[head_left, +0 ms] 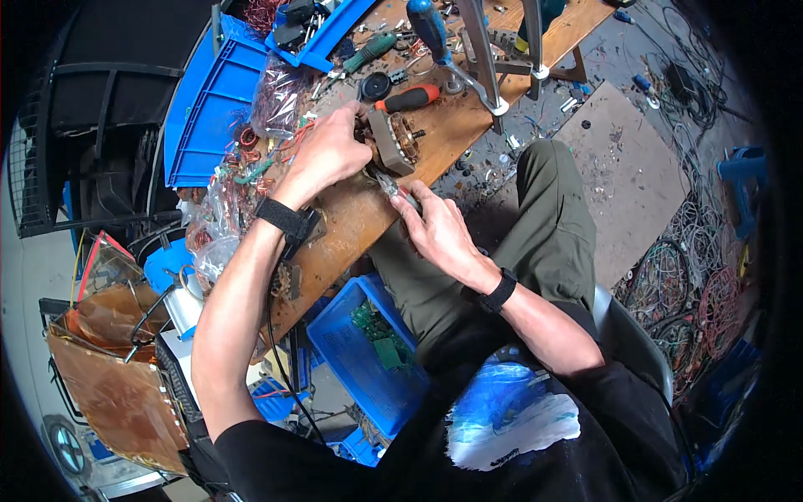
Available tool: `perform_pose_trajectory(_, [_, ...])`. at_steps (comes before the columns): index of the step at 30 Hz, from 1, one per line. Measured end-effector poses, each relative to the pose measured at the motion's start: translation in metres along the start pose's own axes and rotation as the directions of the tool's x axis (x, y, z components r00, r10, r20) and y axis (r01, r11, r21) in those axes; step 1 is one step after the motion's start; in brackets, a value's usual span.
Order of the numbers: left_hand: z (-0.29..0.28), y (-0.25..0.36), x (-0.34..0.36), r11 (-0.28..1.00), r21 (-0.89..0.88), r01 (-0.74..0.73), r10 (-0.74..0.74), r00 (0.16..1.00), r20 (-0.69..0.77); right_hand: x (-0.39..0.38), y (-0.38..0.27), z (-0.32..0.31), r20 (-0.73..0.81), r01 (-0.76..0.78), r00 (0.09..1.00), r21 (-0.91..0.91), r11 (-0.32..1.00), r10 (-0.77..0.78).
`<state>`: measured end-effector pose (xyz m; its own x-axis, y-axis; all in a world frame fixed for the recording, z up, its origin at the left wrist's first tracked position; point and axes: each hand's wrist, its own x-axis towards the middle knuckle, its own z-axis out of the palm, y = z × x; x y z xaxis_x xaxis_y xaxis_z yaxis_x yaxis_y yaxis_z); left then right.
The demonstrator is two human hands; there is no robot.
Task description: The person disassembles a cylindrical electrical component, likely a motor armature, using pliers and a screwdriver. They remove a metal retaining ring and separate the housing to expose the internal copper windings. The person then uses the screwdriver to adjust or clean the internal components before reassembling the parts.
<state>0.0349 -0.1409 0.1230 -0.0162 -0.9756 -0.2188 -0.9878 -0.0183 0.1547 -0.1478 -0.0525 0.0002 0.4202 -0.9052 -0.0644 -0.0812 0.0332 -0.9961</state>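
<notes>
Gripping a pair of pliers (387, 182) over the wooden bench (355, 219), the right hand (437, 232) is clamping its fingers around the handles, while the nose is pointing at the lower left side of a motor core (391, 144). That core, its copper winding showing, is sitting on the bench, close to the edge facing the person's legs. Above the bench, the left hand (335, 146) is curling in against the core's left side; its fingertips are partly hidden, so I cannot tell whether they are closing on anything. Farther up the bench, a red-and-black handle (410, 98), a black round part (375, 86) and a green-handled tool (369, 52) are lying among scraps. Along the bench's left side, a clear plastic bag (278, 96) and a blue tray (209, 113) are standing out. Below the bench's near edge, a blue basket (335, 339) is holding green circuit boards (388, 352).
</notes>
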Motion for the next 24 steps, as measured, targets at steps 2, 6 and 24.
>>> perform_pose_trajectory(2, [0.003,-0.002,0.0,1.0,0.006,-0.016,0.016,1.0,-0.015,-0.001,0.0,0.0,0.007,-0.026,1.0,-0.004,1.0,0.026])
perform_pose_trajectory(6, [-0.011,0.01,-0.004,0.999,-0.034,0.023,-0.021,0.998,0.058,0.004,0.004,0.001,0.02,-0.03,0.999,0.065,0.997,0.029])
perform_pose_trajectory(24, [0.026,-0.032,-0.029,0.754,-0.654,-0.064,0.032,0.998,-0.06,-0.026,0.004,-0.044,0.121,0.042,0.992,-0.11,0.993,-0.029])
